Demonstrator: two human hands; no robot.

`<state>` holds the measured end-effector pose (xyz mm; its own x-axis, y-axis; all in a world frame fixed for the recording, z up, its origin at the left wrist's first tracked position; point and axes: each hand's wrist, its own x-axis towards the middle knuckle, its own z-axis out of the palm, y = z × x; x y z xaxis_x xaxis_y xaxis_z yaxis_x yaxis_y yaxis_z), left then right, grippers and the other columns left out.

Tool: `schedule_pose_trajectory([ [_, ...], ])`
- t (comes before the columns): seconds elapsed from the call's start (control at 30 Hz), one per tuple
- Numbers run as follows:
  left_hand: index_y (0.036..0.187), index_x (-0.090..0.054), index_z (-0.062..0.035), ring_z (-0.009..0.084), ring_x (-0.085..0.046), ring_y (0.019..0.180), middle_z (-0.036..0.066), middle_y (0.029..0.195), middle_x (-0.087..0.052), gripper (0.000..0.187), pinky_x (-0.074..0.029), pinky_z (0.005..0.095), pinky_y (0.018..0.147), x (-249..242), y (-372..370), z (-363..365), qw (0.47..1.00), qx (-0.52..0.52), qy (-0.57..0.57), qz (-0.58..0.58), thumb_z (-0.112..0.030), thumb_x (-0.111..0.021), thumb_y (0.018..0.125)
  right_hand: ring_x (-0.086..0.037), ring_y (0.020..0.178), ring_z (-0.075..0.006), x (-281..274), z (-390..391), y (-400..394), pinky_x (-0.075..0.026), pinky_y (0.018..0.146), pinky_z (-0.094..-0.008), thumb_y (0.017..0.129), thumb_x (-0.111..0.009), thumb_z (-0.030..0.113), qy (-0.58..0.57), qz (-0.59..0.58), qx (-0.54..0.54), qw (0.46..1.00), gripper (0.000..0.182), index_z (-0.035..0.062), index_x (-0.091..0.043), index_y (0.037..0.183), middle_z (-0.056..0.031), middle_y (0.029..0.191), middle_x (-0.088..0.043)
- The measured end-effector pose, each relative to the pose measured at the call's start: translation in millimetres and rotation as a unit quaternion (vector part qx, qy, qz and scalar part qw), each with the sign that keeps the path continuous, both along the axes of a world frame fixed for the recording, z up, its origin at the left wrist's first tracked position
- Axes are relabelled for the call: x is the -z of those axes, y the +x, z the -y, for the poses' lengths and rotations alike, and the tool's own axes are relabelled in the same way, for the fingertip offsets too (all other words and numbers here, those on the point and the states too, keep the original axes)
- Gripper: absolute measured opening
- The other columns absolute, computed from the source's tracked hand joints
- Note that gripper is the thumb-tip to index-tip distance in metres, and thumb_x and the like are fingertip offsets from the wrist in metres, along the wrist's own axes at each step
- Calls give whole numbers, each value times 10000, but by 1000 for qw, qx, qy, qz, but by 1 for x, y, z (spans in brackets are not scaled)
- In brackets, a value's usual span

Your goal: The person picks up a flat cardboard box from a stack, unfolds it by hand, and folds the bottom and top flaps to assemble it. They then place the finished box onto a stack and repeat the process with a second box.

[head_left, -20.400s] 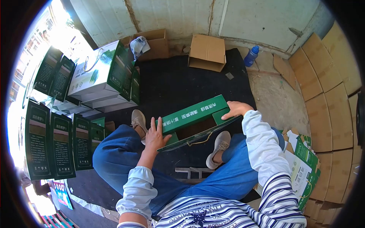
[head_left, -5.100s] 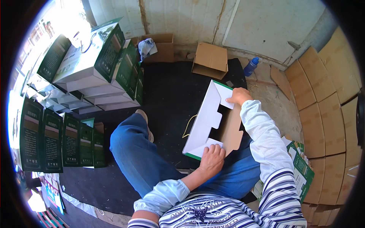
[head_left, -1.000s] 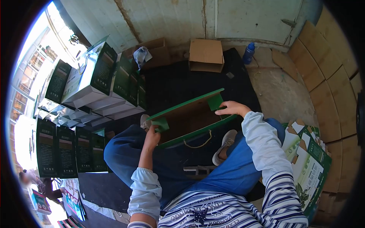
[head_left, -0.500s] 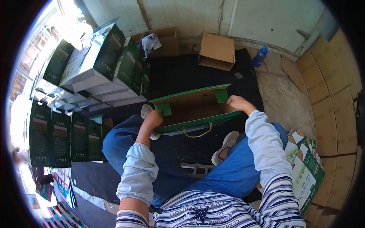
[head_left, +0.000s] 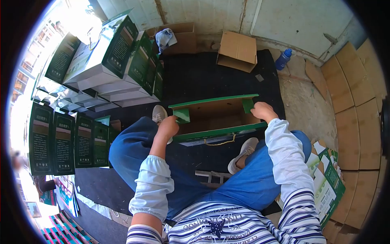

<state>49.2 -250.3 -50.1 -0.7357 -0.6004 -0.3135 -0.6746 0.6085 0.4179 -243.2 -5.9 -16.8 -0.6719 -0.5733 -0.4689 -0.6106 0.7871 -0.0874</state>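
Far left: rows of finished green boxes (head_left: 61,140) standing on the floor, more stacked (head_left: 118,61) behind; white Chinese print on fronts, too small to read. Centre: left hand (head_left: 168,126) curled on left end flap of open green carton (head_left: 215,118), which sits on black mat (head_left: 203,77) between the knees. Body squared up, top unclosed, rope handle hanging at front; side print illegible. Right hand (head_left: 264,110) gripping right end flap. Far right: flat blanks (head_left: 327,183) by the leg, unfolded. Judged approx. halfway w/ this one.
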Motion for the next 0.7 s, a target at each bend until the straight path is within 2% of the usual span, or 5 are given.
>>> schedule_pose_trajectory([
  [0.2,1011,-655,-10,383,-613,933,245,951,-638,290,-474,447,837,-3,1,0,995,35,-84,38,-119,-513,783,-627,900,-338,0,-5,3,-494,777,-425,778,-640,186,-106,-124,-151,975,186,52,-663,905,-157,936,-662],
  [0.23,1003,-656,-7,381,-613,931,240,946,-639,285,-474,447,836,-5,-1,1,994,54,-81,54,-136,-528,784,-643,881,-305,2,-5,1,-505,746,-404,780,-629,163,-49,-161,-236,957,191,70,-655,945,-128,922,-670],
  [0.33,969,-661,3,376,-612,927,232,953,-641,280,-478,440,837,-8,-8,6,995,50,-54,73,-188,-568,786,-658,899,-257,18,-4,3,-496,733,-389,785,-584,109,10,-214,-337,917,138,100,-708,847,-102,911,-686],
  [0.53,946,-672,3,372,-615,940,222,982,-644,281,-489,433,832,-1,-7,11,994,60,-47,76,-189,-574,765,-667,877,-232,24,8,17,-478,715,-365,787,-566,116,115,-199,-319,919,183,137,-727,870,-82,902,-696],
  [0.7,942,-680,12,376,-617,959,233,998,-640,287,-501,435,833,-22,-16,-1,982,94,-42,156,-142,-561,732,-651,918,-289,16,7,9,-491,774,-412,805,-541,103,37,-149,-246,957,201,87,-716,901,-131,934,-683],
])
